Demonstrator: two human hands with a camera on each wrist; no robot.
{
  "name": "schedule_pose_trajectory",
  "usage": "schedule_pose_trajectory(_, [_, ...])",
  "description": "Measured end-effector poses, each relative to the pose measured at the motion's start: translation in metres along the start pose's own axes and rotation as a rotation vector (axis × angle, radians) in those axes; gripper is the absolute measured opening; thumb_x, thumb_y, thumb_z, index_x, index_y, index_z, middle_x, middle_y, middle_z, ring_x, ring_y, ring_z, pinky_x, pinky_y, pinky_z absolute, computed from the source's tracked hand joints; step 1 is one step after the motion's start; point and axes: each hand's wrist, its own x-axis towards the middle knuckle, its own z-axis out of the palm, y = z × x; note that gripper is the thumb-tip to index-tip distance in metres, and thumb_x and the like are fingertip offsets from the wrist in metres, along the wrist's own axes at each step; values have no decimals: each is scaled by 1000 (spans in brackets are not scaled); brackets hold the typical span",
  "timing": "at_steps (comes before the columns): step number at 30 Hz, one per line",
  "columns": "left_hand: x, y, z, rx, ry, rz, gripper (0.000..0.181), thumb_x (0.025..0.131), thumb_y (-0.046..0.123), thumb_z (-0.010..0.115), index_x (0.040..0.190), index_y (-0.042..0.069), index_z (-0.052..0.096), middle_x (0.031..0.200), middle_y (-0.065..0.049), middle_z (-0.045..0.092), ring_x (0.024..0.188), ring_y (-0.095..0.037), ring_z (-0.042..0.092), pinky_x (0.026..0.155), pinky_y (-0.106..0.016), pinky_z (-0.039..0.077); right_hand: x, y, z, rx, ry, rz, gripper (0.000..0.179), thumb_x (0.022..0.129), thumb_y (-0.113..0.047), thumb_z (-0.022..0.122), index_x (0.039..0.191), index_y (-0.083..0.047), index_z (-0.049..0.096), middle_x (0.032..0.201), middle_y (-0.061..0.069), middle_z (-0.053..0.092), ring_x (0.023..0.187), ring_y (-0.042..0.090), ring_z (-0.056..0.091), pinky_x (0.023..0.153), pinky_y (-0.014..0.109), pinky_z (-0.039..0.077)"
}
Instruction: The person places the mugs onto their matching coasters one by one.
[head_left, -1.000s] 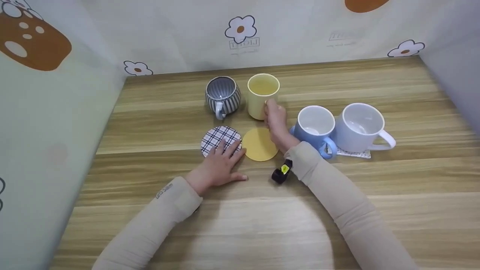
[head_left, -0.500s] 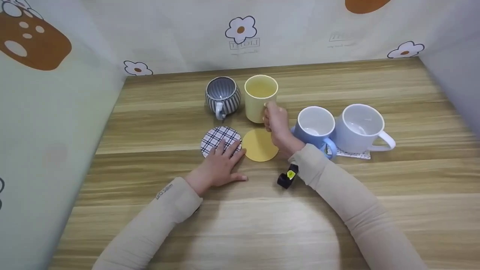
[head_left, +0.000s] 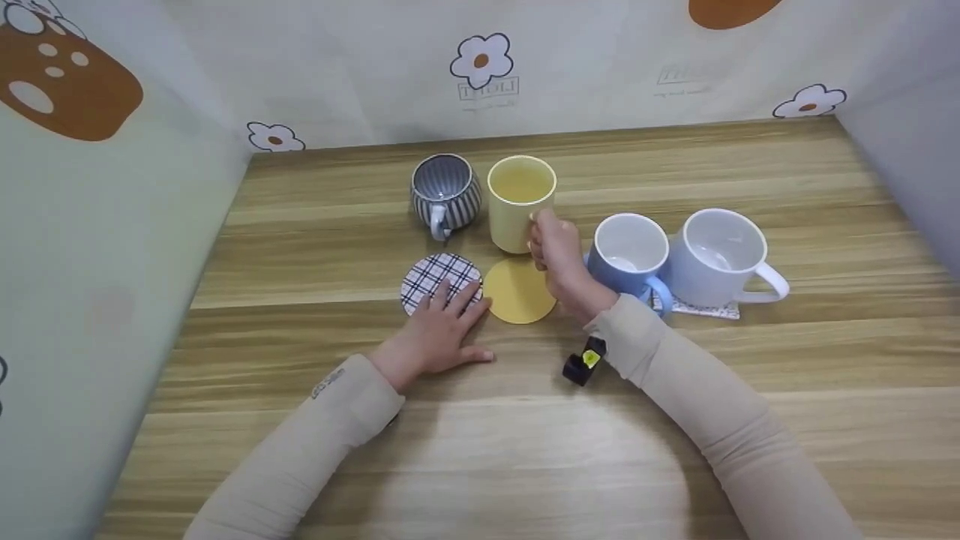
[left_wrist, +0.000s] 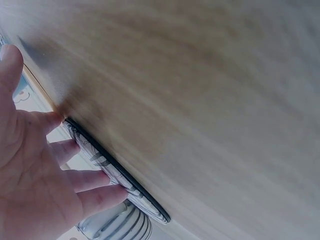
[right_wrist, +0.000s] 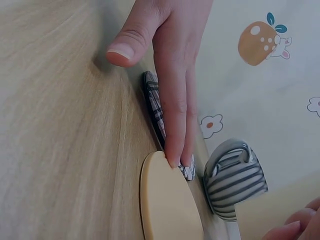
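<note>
My right hand grips the handle of a pale yellow mug, upright just behind a round yellow coaster. The curled fingers hide most of that handle. With fingers spread, my left hand rests its fingertips on a round plaid coaster and at the yellow coaster's left edge. In the left wrist view the plaid coaster shows a dark rim under the fingers. The right wrist view has the yellow coaster up close, with a corner of the yellow mug beside my right fingers.
A grey striped mug stands behind the plaid coaster, left of the yellow mug. Right of my right hand are a blue mug and a white mug, with a patterned coaster beneath. A patterned sheet closes off the back.
The yellow mug, held by my right hand, has come toward me and slightly left, nearer the yellow coaster. My left hand has stayed in place.
</note>
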Motion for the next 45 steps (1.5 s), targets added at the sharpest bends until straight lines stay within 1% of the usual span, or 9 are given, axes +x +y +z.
schedule_pose_trajectory(8, [0,0,0,6,6,3,81,85,63,42,146,15,22,154,-11,10,135,-47,9,104,-60,20,-3,1,-2,-10,-17,9,46,87,-14,39,42,-16,29,39,-8,26,36,4,20,39,17,15])
schedule_pose_trajectory(18, [0,0,0,-1,-3,-3,82,85,65,41,147,16,21,154,-10,9,135,-47,8,105,-60,20,-8,0,-3,-9,-36,19,45,86,-16,40,42,-15,29,39,-8,25,36,4,19,38,17,15])
schedule_pose_trajectory(26, [0,0,0,-2,24,11,81,85,64,43,146,14,24,153,-11,12,134,-48,10,103,-61,21,-11,-1,-3,-18,-36,16,44,85,-15,41,43,-15,29,39,-8,24,37,4,19,40,20,14])
schedule_pose_trajectory(32, [-1,0,0,-10,23,13,81,85,63,43,146,14,24,153,-11,12,134,-49,10,103,-61,21,-11,0,-4,-30,-35,37,44,86,-16,41,43,-15,29,39,-8,25,38,5,20,42,21,14])
schedule_pose_trajectory(39, [0,0,1,1,8,11,81,85,63,42,146,14,22,153,-11,11,135,-47,9,104,-60,21,-12,0,-6,-27,-52,32,45,85,-16,41,42,-15,27,38,-9,23,36,4,17,39,19,13])
schedule_pose_trajectory(45, [0,0,0,-14,7,10,81,85,63,43,146,13,23,153,-11,11,135,-48,9,104,-61,21,-14,0,-6,-44,-62,41,45,85,-17,40,42,-16,28,38,-9,24,36,4,18,39,20,14])
